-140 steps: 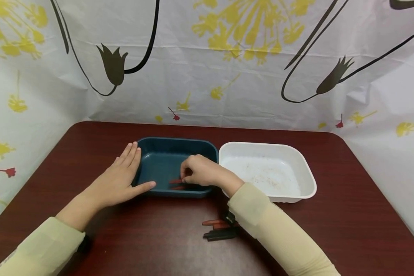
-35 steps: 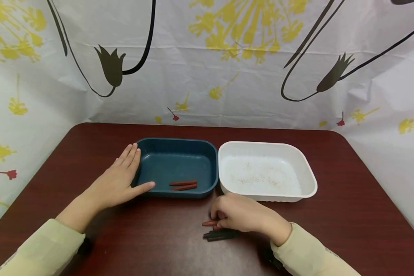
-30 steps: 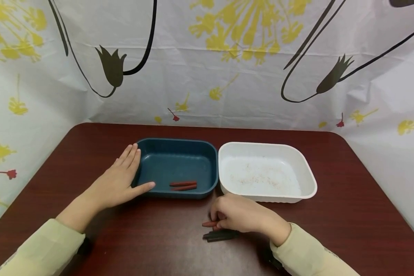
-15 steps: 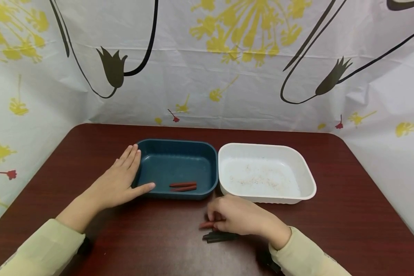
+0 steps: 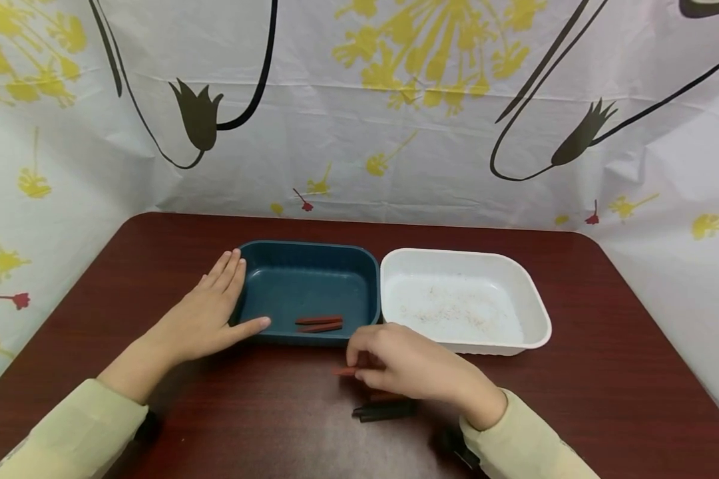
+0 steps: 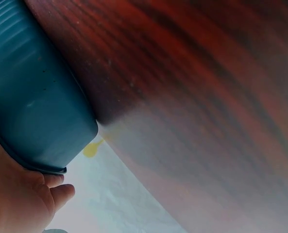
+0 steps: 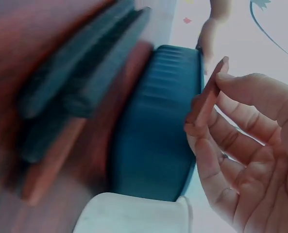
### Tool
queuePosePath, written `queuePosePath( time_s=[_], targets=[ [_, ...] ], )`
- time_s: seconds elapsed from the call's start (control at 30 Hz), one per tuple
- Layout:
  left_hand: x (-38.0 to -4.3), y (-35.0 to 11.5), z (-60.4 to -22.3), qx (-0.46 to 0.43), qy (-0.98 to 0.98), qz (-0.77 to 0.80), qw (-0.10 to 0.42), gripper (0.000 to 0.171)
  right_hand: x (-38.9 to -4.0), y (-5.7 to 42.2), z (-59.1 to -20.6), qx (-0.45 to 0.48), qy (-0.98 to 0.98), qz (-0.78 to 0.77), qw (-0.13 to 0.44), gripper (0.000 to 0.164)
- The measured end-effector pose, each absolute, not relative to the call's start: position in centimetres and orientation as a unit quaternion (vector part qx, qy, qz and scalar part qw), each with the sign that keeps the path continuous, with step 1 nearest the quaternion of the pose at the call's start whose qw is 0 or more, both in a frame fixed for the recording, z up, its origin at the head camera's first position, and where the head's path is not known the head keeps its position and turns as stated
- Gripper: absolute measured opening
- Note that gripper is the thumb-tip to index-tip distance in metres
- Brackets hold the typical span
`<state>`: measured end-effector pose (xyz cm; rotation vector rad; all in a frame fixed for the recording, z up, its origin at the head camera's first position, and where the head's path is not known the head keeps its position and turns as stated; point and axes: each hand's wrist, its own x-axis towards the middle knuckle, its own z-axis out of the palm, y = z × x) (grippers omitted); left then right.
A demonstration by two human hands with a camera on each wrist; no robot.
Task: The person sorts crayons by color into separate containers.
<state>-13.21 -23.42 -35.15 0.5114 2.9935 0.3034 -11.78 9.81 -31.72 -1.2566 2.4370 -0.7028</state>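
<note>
My right hand (image 5: 404,362) pinches a reddish-brown stick (image 7: 208,99), tapered at its tip, between thumb and fingers. It hovers above the table just in front of the dark blue tray (image 5: 299,247). Inside that tray, near its front wall, lie two similar sticks (image 5: 319,320). Below my right hand sits a small pile of dark green-black sticks (image 5: 383,410), with another reddish-brown stick (image 7: 54,160) beside them, partly hidden in the head view. My left hand (image 5: 206,313) rests against the tray's left side, fingers straight and thumb over the front rim.
A white tray (image 5: 536,303) with brownish specks on its floor stands right of the blue one, their rims side by side. Both stand on a dark red-brown table (image 5: 263,419). Patterned white sheeting (image 5: 359,159) rises behind the table and at its sides.
Earlier my right hand was in the blue tray at a stick, then reached back to the pile. Now it has lifted another reddish-brown stick up and leftward. My left hand stays put.
</note>
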Motion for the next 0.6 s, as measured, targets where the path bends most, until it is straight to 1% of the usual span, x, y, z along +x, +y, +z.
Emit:
queuePosePath(
  time_s=[0.13,0.3,0.6],
  targets=[
    [-13.1,-23.4,-35.2,0.168,0.979,0.103,0.042,0.11,-12.1,9.5,-31.4,-0.434,0.849,-0.266,0.142,0.006],
    [-12.9,-23.4,-35.4,0.172,0.978,0.11,0.037,0.11,-12.8,9.5,-31.4,-0.423,0.848,-0.293,0.126,0.007],
    [-12.9,-23.4,-35.2,0.173,0.979,0.107,0.027,0.109,-14.8,9.2,-30.9,-0.399,0.845,-0.338,0.111,0.007]
  ],
)
